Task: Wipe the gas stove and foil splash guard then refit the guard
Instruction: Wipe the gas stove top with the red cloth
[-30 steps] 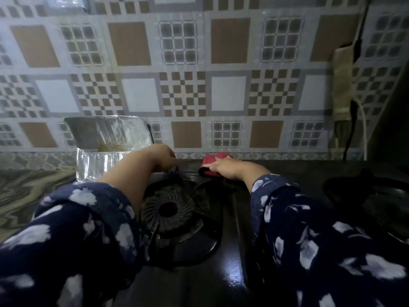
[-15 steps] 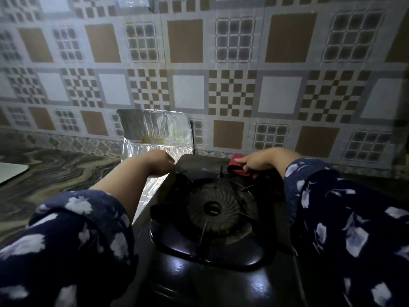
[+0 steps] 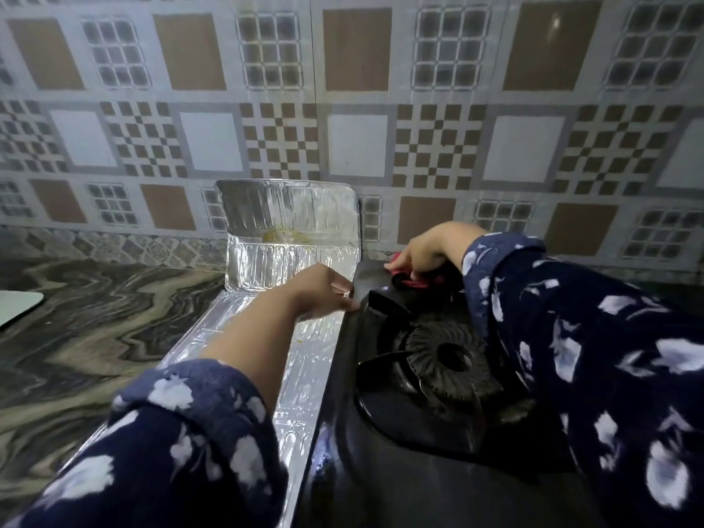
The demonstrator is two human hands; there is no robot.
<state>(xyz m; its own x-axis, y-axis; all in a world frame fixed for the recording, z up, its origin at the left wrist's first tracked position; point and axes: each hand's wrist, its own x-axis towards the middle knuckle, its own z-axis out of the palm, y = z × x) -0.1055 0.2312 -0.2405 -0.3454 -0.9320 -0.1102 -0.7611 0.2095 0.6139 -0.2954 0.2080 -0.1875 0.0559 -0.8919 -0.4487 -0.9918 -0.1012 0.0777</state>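
The black gas stove [image 3: 381, 463] fills the lower right, its round burner [image 3: 445, 356] under a pan support. A shiny foil splash guard [image 3: 289, 219] stands left of the stove, its back panel leaning on the tiled wall, with yellowish stains near the fold. Another foil panel [image 3: 304, 375] lies flat along the stove's left side. My left hand [image 3: 324, 289] grips the stove's back left corner edge, fingers curled. At the stove's back edge, my right hand [image 3: 426, 247] presses a red cloth [image 3: 407, 278] down.
A marbled grey-brown counter [image 3: 95, 318] stretches to the left. A pale flat object [image 3: 15, 306] pokes in at the far left edge. Patterned brown and white tiles [image 3: 354, 142] cover the wall right behind the stove.
The view has swung left, so stove and hands now sit further right. My right hand with the red cloth has stayed at the stove's back edge; my left hand keeps hold of the corner.
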